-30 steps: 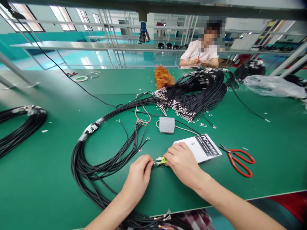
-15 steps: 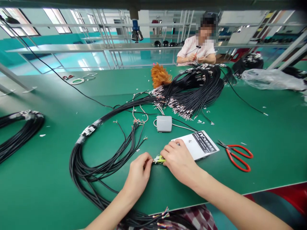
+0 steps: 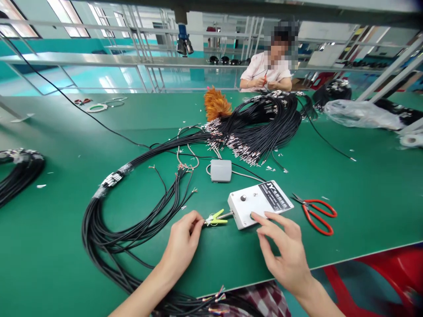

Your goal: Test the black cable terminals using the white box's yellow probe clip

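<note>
While my left hand (image 3: 184, 235) pinches a wire end (image 3: 204, 222), mostly hidden by finger and thumb, just beside the yellow-green clip (image 3: 217, 215), my right hand (image 3: 284, 242) spreads loosely over the white box (image 3: 253, 204), one fingertip by its near edge; I cannot tell whether it presses anything. The clip sits at the tip of the metal shaft (image 3: 226, 215), above the green tabletop (image 3: 228, 259). Should the shaft spin against a slack pinch, the wire end could slip or twist unevenly; a tug from the black cables (image 3: 90, 229) could drag it askew.
</note>
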A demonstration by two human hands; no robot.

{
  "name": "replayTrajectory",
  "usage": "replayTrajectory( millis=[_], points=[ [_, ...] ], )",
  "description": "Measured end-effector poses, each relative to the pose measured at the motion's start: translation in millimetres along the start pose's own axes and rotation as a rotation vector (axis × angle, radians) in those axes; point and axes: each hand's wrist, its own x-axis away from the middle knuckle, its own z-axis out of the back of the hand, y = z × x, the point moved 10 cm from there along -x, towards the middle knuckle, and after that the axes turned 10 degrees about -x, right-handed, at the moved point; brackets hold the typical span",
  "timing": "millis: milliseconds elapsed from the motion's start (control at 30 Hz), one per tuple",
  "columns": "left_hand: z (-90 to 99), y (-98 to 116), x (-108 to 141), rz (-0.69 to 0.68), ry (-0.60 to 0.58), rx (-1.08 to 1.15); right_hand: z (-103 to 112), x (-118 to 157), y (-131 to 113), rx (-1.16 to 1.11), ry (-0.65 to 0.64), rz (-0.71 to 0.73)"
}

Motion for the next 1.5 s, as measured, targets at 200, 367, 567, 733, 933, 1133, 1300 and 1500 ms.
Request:
replayTrajectory(
  millis=[200, 367, 567, 733, 933, 1133, 1300, 1500],
  points=[
    [7.6, -11, 6, 0.049, 0.001, 0.030, -4, -1, -1, 0.090, 0.062, 0.072],
    [18.4, -22, 13, 0.108, 0.014, 0.134, 1, 3, 2, 0.018, 0.103, 0.041],
    [38.8, -12, 3, 0.072, 0.001, 0.264, -9, 22, -21, -0.121, 0.044, 0.132],
    [135.8, -7, -31, -0.007, 0.561, -0.096, -27, 30, -22, -0.186, -0.027, 0.136],
    [145.0, -44, -85, 0.044, 0.650, -0.281, -29, 28, -15, -0.230, -0.001, 0.108],
    [111.4, -19, -55, -0.048, 0.464, -0.390, -27, 29, -11, -0.278, -0.010, 0.038],
    [1.1, 49, 53, -0.475, -0.485, -0.460, -29, 29, -10, -0.318, -0.038, 0.019],
    [-29.7, 38, 97, -0.331, -0.795, -0.632, -30, 28, -11, -0.328, -0.049, 0.026]
  ],
)
